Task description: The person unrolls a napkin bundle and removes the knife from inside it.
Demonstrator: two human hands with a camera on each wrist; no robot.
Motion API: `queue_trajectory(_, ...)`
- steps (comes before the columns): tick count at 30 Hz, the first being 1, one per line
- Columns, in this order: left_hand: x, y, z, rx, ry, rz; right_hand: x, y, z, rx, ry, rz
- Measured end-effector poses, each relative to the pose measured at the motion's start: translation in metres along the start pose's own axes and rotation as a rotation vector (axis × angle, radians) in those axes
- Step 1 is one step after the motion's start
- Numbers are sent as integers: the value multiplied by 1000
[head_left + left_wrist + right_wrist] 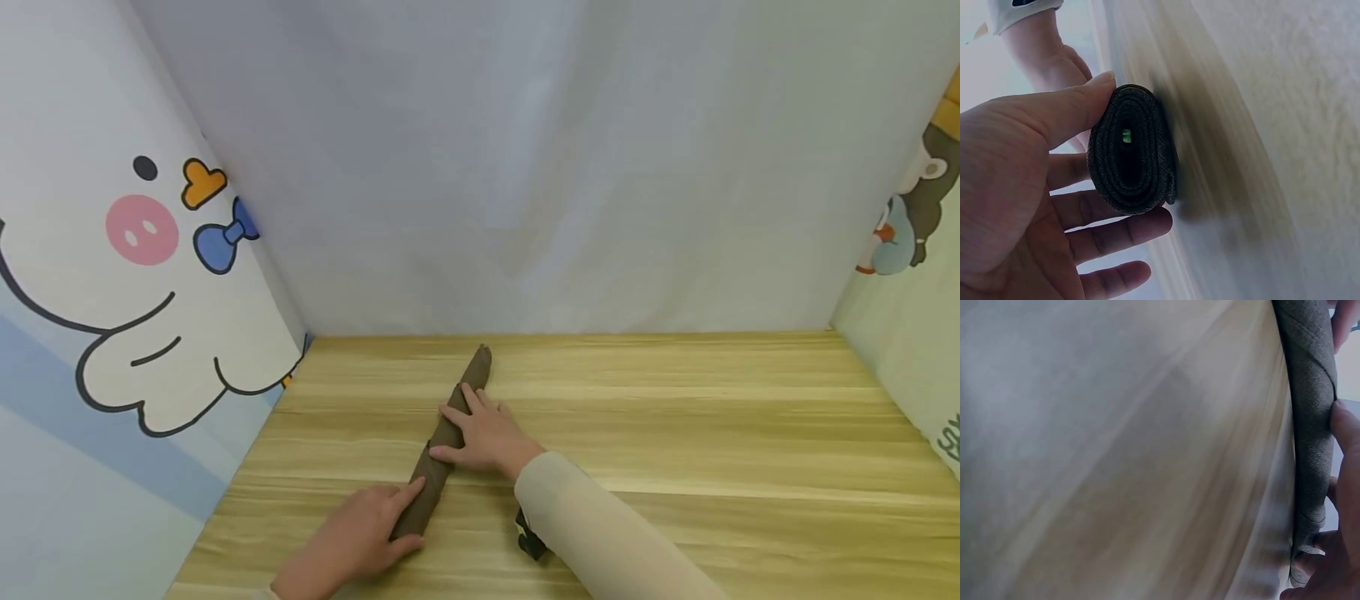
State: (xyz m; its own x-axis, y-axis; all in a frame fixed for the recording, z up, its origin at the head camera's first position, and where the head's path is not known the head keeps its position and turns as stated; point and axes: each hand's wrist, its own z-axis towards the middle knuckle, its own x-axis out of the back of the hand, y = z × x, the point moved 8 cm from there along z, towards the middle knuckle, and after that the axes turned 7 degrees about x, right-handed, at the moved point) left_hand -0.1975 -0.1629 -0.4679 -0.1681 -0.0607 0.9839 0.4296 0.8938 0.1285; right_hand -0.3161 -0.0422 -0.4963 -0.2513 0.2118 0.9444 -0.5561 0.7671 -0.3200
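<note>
I've got the brown cloth roll (446, 434) on the table (675, 433), under both hands. Left hand (363, 529) holds its near end between thumb and fingers; right hand (487, 433) lies spread over the middle. Risks, my read: slack pressure lets the outer flap unwind; uneven push telescopes the coils. Wood-grain top, small dark object (531, 542) by the right sleeve (615, 533), pale curtain (525, 167) beyond the grip, cartoon panel (150, 283) to its left.

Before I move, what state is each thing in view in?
Dark cloth roll: rolled up, lying aslant on the table.
Left grip: touching the roll's near end.
Right grip: fingers spread, resting on the roll.
Black item: partly hidden by the right sleeve; state unclear.
Pale backdrop: upright behind the table.
</note>
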Motion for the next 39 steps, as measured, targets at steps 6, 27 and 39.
queue_trajectory(6,-3,5,1,-5,-3,20,1,2,-4,6,-10,-11)
queue_trajectory(27,-9,49,11,-130,30,105,0,36,-29,80,-57,-9)
queue_trajectory(39,-10,64,12,-180,50,103,11,43,-44,118,-81,22)
